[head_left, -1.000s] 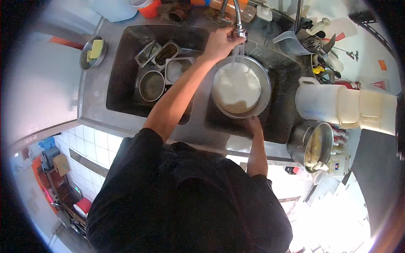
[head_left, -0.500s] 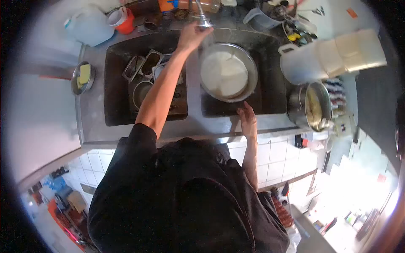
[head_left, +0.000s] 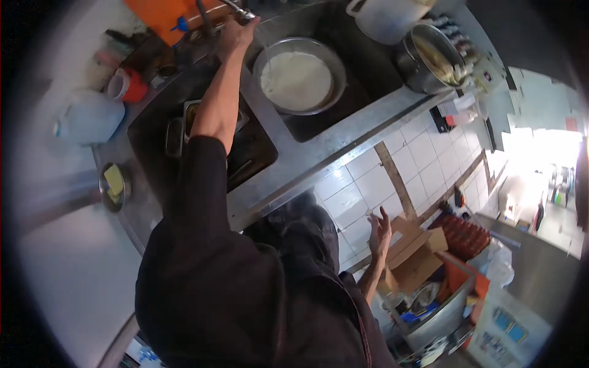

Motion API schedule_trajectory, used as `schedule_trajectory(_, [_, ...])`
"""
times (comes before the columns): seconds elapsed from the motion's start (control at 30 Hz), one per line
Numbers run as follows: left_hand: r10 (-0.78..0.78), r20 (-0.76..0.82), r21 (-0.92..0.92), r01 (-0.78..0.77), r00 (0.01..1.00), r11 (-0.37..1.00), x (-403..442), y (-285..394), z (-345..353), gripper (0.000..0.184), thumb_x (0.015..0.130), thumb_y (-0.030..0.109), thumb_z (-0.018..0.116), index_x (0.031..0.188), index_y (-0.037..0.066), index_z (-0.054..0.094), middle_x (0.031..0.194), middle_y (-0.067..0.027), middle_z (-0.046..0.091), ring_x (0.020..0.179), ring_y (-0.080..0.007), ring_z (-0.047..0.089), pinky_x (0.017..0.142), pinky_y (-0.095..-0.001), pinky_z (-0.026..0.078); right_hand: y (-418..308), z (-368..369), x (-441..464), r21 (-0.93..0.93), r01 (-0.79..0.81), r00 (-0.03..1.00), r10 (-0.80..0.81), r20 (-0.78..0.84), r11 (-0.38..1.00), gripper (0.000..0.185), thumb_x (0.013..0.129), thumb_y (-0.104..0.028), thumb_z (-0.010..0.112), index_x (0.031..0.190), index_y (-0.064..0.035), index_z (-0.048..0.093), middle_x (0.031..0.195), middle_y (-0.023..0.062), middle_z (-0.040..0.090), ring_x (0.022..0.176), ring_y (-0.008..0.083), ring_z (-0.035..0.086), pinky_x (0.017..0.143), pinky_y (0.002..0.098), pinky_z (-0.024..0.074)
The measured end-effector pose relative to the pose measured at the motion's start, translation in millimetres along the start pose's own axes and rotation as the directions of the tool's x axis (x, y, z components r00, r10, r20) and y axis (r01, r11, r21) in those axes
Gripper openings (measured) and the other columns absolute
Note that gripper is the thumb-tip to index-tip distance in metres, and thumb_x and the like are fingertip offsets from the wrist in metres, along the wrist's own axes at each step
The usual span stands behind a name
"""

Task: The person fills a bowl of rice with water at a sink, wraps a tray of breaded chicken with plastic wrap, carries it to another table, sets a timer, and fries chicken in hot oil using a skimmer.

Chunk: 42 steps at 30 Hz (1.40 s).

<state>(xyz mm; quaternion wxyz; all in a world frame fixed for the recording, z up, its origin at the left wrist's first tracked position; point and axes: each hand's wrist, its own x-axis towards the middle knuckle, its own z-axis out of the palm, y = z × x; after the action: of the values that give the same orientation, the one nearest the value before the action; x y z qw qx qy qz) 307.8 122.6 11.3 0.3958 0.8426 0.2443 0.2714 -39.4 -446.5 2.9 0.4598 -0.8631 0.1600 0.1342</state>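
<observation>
My left hand (head_left: 235, 35) is closed around a metal tap sprayer (head_left: 246, 16) at the back of the sink. A thin stream of water seems to fall from it into a large metal bowl (head_left: 338, 76). Cloudy white liquid (head_left: 294, 83) fills much of this bowl, which stands in the right basin (head_left: 362, 86). Away from the counter, my right hand (head_left: 380, 234) hangs above the floor, fingers spread and holding nothing.
Metal containers (head_left: 174, 136) lie in the left basin. A small bowl with sponges (head_left: 114, 187) sits at the counter's left end. On the right stands a deep pot (head_left: 423, 61). An open cardboard box (head_left: 414, 260) and a crate (head_left: 438, 313) are behind me, right.
My view has turned toward the right. My right hand has swung from the sink's front edge out over the floor. The left stays on the sprayer.
</observation>
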Motion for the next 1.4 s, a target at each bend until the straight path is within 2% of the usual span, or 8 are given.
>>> schedule_trajectory(0.1, [-0.067, -0.243, 0.014, 0.073, 0.968, 0.997, 15.1, 0.9, 27.6, 0.069, 0.065, 0.047, 0.086, 0.113, 0.003, 0.062, 0.108, -0.0174, 0.068, 0.106, -0.0385, 0.062, 0.091, -0.0470, 0.047, 49.9, 9.2, -66.2, 0.130, -0.060, 0.996, 0.069, -0.063, 0.990, 0.044, 0.100, -0.016, 0.053, 0.142, -0.0095, 0.044, 0.108, 0.0163, 0.069, 0.099, 0.0217, 0.067, 0.084, 0.0337, 0.0513])
schedule_trajectory(0.2, [-0.171, 0.083, -0.027, 0.173, 0.982, 0.984, 30.4, -3.7, 17.2, 0.071, 0.073, 0.055, 0.078, 0.113, -0.001, 0.060, 0.112, -0.0205, 0.067, 0.103, -0.0367, 0.064, 0.089, -0.0511, 0.049, 67.1, 20.4, -122.7, 0.162, -0.246, 0.961, 0.262, -0.085, 0.956, 0.044, 0.100, -0.014, 0.053, 0.143, -0.0095, 0.044, 0.107, 0.0170, 0.069, 0.099, 0.0231, 0.067, 0.085, 0.0346, 0.0515])
schedule_trajectory(0.33, [-0.018, -0.215, -0.081, 0.000, 0.976, 0.997, 2.3, 15.6, 8.1, 0.070, 0.064, 0.049, 0.086, 0.111, 0.002, 0.065, 0.105, -0.0172, 0.070, 0.100, -0.0369, 0.065, 0.088, -0.0449, 0.049, 74.6, 37.9, -151.3, 0.242, -0.228, 0.971, 0.240, -0.020, 0.943, 0.045, 0.100, -0.017, 0.055, 0.142, -0.0073, 0.044, 0.108, 0.0167, 0.067, 0.100, 0.0225, 0.066, 0.086, 0.0346, 0.0512])
schedule_trajectory(0.47, [0.021, -0.099, -0.256, -0.046, 0.995, 0.966, 23.5, -31.6, 24.0, 0.075, 0.065, 0.051, 0.085, 0.112, -0.004, 0.063, 0.105, -0.0176, 0.070, 0.099, -0.0345, 0.066, 0.086, -0.0425, 0.050, 42.8, 39.2, -144.9, 0.195, -0.276, 0.958, 0.285, -0.020, 0.941, 0.046, 0.100, -0.019, 0.056, 0.142, -0.0079, 0.044, 0.110, 0.0146, 0.067, 0.102, 0.0220, 0.065, 0.087, 0.0346, 0.0506])
schedule_trajectory(0.5, [-0.028, -0.154, -0.006, 0.027, 0.988, 1.000, 11.2, -12.0, 13.1, 0.076, 0.066, 0.052, 0.084, 0.112, -0.005, 0.062, 0.106, -0.0179, 0.069, 0.097, -0.0351, 0.066, 0.086, -0.0422, 0.050, 37.2, 37.3, -143.0, 0.167, -0.280, 0.958, 0.286, -0.014, 0.945, 0.045, 0.100, -0.020, 0.054, 0.143, -0.0091, 0.043, 0.112, 0.0146, 0.067, 0.103, 0.0218, 0.065, 0.088, 0.0344, 0.0503])
schedule_trajectory(1.1, [0.053, -0.004, -0.220, -0.052, 0.999, 0.974, -4.9, -6.6, -29.6, 0.072, 0.070, 0.057, 0.079, 0.110, -0.001, 0.067, 0.105, -0.0185, 0.069, 0.102, -0.0339, 0.064, 0.089, -0.0434, 0.046, 42.1, 50.3, -138.9, 0.171, -0.221, 0.973, 0.229, -0.032, 0.960, 0.045, 0.098, -0.019, 0.057, 0.142, -0.0121, 0.046, 0.110, 0.0138, 0.067, 0.101, 0.0215, 0.063, 0.089, 0.0365, 0.0490])
schedule_trajectory(1.23, [0.013, -0.013, -0.083, -0.014, 1.000, 0.996, -7.2, -2.4, -35.8, 0.069, 0.072, 0.058, 0.077, 0.110, 0.001, 0.068, 0.105, -0.0167, 0.070, 0.103, -0.0334, 0.064, 0.089, -0.0430, 0.046, 37.6, 56.6, -138.4, 0.124, -0.212, 0.976, 0.216, -0.023, 0.969, 0.045, 0.098, -0.016, 0.055, 0.141, -0.0084, 0.047, 0.112, 0.0155, 0.067, 0.102, 0.0232, 0.066, 0.089, 0.0351, 0.0509])
schedule_trajectory(1.4, [0.035, 0.025, -0.263, -0.028, 0.999, 0.964, -15.5, 15.2, -51.1, 0.063, 0.076, 0.056, 0.074, 0.108, 0.002, 0.069, 0.104, -0.0157, 0.070, 0.103, -0.0329, 0.064, 0.089, -0.0441, 0.046, 24.9, 61.4, -135.8, 0.160, -0.253, 0.966, 0.259, -0.022, 0.954, 0.044, 0.098, -0.016, 0.056, 0.140, -0.0081, 0.048, 0.113, 0.0147, 0.067, 0.101, 0.0225, 0.066, 0.089, 0.0347, 0.0509])
